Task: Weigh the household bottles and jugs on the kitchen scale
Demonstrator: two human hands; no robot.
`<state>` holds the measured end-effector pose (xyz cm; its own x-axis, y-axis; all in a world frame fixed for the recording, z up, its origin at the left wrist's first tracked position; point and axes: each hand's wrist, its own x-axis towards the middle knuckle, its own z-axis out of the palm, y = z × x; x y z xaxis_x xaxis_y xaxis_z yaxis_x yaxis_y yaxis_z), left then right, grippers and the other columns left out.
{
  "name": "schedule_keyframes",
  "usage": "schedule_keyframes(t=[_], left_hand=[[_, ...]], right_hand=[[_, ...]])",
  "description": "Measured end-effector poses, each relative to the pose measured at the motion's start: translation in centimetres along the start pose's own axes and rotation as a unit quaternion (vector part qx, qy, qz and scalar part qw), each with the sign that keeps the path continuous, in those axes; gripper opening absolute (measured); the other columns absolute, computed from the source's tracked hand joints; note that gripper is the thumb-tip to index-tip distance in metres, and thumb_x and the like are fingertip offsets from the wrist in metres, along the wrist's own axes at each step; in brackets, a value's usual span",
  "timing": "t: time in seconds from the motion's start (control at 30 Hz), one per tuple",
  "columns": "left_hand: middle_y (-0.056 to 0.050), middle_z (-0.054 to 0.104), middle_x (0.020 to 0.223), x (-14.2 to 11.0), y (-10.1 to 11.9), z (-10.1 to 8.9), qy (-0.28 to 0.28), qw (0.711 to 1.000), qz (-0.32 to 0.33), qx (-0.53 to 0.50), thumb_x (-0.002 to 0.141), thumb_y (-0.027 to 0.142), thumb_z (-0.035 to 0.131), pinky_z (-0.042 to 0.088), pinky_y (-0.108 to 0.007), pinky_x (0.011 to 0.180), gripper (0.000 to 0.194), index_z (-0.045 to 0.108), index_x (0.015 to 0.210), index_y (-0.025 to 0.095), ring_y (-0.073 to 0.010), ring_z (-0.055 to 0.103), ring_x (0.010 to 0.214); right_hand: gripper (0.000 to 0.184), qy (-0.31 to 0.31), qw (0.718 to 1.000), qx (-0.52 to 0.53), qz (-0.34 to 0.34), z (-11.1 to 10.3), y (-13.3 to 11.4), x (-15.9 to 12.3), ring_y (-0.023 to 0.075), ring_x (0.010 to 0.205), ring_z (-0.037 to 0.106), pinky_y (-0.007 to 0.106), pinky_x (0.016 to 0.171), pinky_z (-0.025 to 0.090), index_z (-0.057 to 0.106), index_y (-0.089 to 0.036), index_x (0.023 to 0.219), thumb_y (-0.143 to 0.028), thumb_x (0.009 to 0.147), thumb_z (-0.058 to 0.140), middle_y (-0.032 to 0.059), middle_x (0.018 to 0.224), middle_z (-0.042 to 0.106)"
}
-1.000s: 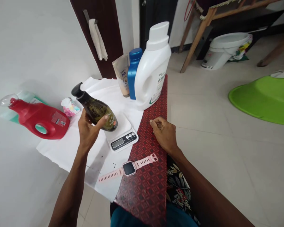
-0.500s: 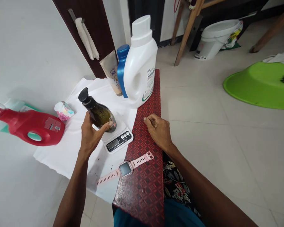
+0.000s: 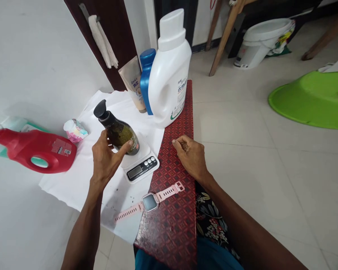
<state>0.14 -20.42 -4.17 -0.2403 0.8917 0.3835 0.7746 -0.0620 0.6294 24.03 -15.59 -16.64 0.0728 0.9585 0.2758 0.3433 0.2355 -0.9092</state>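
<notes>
From above, a person's left hand (image 3: 104,159) was wrapped around the body of a dark pump bottle (image 3: 120,134), thumb on the near side and fingers curling round the far left. The bottle leaned slightly to the left over the white platform of a digital scale (image 3: 143,169); the angle made it hard to tell whether its base sat flat there. The right hand (image 3: 192,156), loosely closed with fingers curled in, was at the right edge of a red patterned table (image 3: 169,225). A white cloth (image 3: 86,176) covered the table's left part. Nearest the person lay a pink-strapped watch (image 3: 150,202), stretched out across cloth and table. Beyond the scale, a big white jug (image 3: 167,82), a blue bottle (image 3: 147,80) and a beige tube (image 3: 133,84) stood close together. At far left, a red bottle (image 3: 39,152) lay on its side near a small pastel container (image 3: 75,131).
</notes>
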Motion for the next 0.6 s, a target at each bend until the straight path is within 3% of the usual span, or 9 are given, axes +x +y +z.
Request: schedule_keyframes(t=[0.2, 0.37, 0.6], left_hand=[[-0.011, 0.078, 0.117, 5.5, -0.3, 2.7, 0.019, 0.998, 0.024, -0.062, 0.074, 0.052, 0.087, 0.060, -0.036, 0.078, 0.060, 0.064, 0.117, 0.019, -0.0250, 0.074, 0.094], [-0.009, 0.077, 0.108, 10.6, -0.8, 6.2, -0.005, 0.999, 0.026, -0.031, 0.070, 0.050, 0.086, 0.057, -0.036, 0.079, 0.058, 0.065, 0.113, 0.017, -0.0225, 0.069, 0.088], [-0.011, 0.077, 0.110, 12.3, -1.4, 9.6, -0.030, 0.999, 0.019, 0.017, 0.073, 0.045, 0.083, 0.056, -0.039, 0.081, 0.051, 0.064, 0.112, 0.018, -0.0251, 0.069, 0.089]], right_hand=[[0.031, 0.002, 1.000, 0.006, 0.003, -0.1, 0.2, 0.0, 0.0159, 0.056, 0.049, 0.032, 0.063, 0.038, 0.054, -0.025, 0.070, -0.043, 0.096, 0.057, -0.0025, 0.060, 0.055], [0.032, 0.003, 1.000, 0.015, 0.001, -0.1, 0.3, 0.1, 0.0157, 0.056, 0.048, 0.032, 0.064, 0.037, 0.053, -0.025, 0.070, -0.042, 0.097, 0.056, -0.0029, 0.060, 0.054], [0.033, 0.003, 1.000, 0.015, 0.002, -0.3, 0.3, 0.1, 0.0159, 0.058, 0.050, 0.032, 0.066, 0.039, 0.051, -0.025, 0.070, -0.043, 0.098, 0.054, -0.0021, 0.061, 0.056]])
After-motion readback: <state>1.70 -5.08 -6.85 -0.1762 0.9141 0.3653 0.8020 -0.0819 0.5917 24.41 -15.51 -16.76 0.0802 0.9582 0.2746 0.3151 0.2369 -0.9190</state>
